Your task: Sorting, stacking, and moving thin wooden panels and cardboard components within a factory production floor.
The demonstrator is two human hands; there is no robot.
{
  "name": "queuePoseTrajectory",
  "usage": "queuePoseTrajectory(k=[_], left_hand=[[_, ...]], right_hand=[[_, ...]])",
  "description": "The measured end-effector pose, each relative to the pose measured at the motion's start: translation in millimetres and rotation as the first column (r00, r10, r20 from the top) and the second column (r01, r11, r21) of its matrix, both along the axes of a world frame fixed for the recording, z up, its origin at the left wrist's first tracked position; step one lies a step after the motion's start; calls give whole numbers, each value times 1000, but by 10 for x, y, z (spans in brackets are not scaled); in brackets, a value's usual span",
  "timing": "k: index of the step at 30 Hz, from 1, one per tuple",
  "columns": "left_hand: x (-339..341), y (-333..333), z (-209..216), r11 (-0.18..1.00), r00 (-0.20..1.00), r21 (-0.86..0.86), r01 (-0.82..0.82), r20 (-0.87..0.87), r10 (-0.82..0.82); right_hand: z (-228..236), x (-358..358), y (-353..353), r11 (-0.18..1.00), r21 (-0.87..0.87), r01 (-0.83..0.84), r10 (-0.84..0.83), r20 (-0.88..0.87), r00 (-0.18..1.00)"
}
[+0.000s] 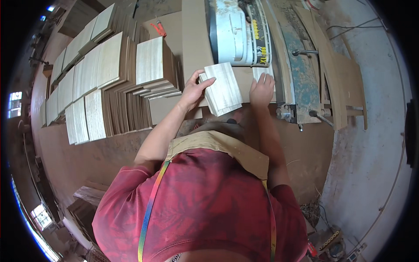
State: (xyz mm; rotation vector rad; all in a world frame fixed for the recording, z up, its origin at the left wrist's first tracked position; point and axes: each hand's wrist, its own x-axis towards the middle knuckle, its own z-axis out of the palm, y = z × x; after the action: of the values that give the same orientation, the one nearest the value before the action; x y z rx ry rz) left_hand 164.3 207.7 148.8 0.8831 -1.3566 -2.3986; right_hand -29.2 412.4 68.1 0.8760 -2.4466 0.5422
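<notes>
My left hand point(194, 89) grips a small stack of pale wooden boards point(223, 89) by its left edge, thumb on the top face and fingers behind. The stack is tilted, and a lower board sticks out a little at its near end. Farther right, my right hand point(262, 89) lies with its fingers on another pale board point(258, 71) at the near side of a light-blue machine point(231, 35). Part of that board is hidden by the hand and the machine's housing.
Stacks of pale boards point(96, 65) stand in rows on the left, with one nearer stack point(150, 61) beside the cardboard-covered surface point(194, 39). Orange-handled pliers point(159, 29) lie behind it. A worn green metal bed point(305, 74) with protruding rods is on the right, near a pale wall point(366, 144).
</notes>
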Motion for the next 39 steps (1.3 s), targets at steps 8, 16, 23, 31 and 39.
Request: queuePoseTrajectory(k=[8, 16, 23, 31, 39], left_hand=[[-167, 190, -101, 978, 997, -191, -81, -11, 80], [-232, 178, -63, 964, 995, -254, -82, 32, 93], [-111, 34, -84, 999, 1000, -52, 8, -28, -10], [84, -96, -101, 992, 996, -100, 80, -25, -83], [91, -98, -32, 999, 999, -37, 15, 43, -13]], right_hand=[[1103, 763, -206, 887, -219, -407, 450, 215, 866], [1138, 882, 14, 882, -262, -392, 460, 296, 837], [1281, 855, 167, 844, -430, -320, 500, 417, 759], [463, 519, 587, 999, 40, -9, 0, 213, 977], [-33, 45, 36, 1000, 16, 6, -5, -26, 1000]])
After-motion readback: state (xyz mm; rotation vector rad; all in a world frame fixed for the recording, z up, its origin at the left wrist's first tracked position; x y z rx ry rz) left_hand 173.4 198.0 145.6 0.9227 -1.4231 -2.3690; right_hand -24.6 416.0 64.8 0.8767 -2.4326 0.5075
